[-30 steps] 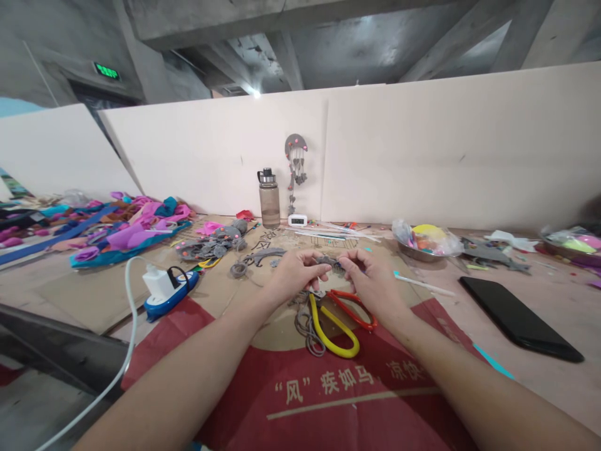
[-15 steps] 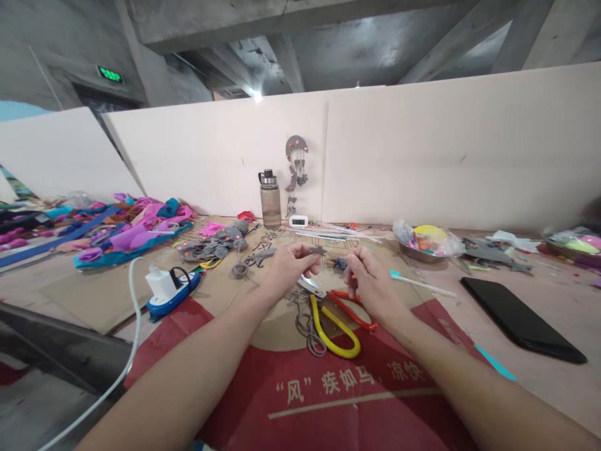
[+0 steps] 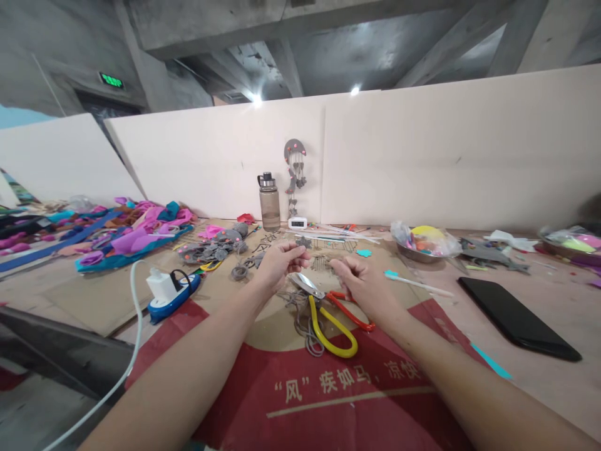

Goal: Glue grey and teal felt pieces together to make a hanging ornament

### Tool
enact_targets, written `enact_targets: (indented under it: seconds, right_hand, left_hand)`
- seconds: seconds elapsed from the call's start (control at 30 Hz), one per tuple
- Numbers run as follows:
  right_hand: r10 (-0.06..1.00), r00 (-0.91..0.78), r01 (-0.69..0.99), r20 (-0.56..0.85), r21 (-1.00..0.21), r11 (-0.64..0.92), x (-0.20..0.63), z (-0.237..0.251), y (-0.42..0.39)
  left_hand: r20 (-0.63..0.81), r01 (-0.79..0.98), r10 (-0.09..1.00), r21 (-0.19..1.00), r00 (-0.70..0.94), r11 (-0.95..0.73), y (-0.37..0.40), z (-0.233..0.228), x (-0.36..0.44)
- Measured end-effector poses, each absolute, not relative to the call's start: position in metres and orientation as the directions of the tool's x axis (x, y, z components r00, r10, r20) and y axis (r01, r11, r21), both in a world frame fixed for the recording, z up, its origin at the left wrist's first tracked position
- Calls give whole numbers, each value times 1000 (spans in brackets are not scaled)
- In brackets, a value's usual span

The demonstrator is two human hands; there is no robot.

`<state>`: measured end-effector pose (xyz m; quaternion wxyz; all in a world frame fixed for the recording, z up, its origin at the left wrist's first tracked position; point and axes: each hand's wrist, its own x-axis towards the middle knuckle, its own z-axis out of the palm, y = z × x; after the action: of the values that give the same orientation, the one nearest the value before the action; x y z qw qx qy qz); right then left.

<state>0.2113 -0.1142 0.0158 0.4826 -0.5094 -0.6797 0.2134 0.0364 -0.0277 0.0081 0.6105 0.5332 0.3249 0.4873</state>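
Hands (image 3: pixel 282 263) (image 3: pixel 361 282) pinch grey thread (image 3: pixel 323 260) above scissors (image 3: pixel 328 310)

Scissors (image 3: pixel 328 313) lie under both hands; bare cardboard (image 3: pixel 375 266) beyond offers room.

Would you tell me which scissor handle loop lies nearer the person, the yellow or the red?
The yellow loop; it lies lower in view, left of the red loop.

Both hands (image 3: pixel 323 269) have drawn apart (a grey cord (image 3: pixel 323 259) now taut between).
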Motion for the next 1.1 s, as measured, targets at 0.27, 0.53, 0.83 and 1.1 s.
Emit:
enact_targets:
  seconds: [0.27, 0.53, 0.83, 1.1]
  right_hand:
    - [893, -127, 640, 431, -653, 406, 212, 1, -109]
    - [860, -180, 744, 477, -506, 436, 207, 5, -115]
    - [928, -317, 826, 196, -424, 372, 218, 6, -115]
    - [929, -340, 868, 148, -331, 370, 213, 7, -131]
  left_hand:
    - [135, -229, 941, 971, 309, -64, -28, 9, 36]
    - [188, -186, 960, 971, 208, -150, -30, 12, 38]
    - [226, -276, 965, 944, 135, -183, -21, 16, 26]
    - [255, -282, 966, 931, 45, -232, -13, 21, 17]
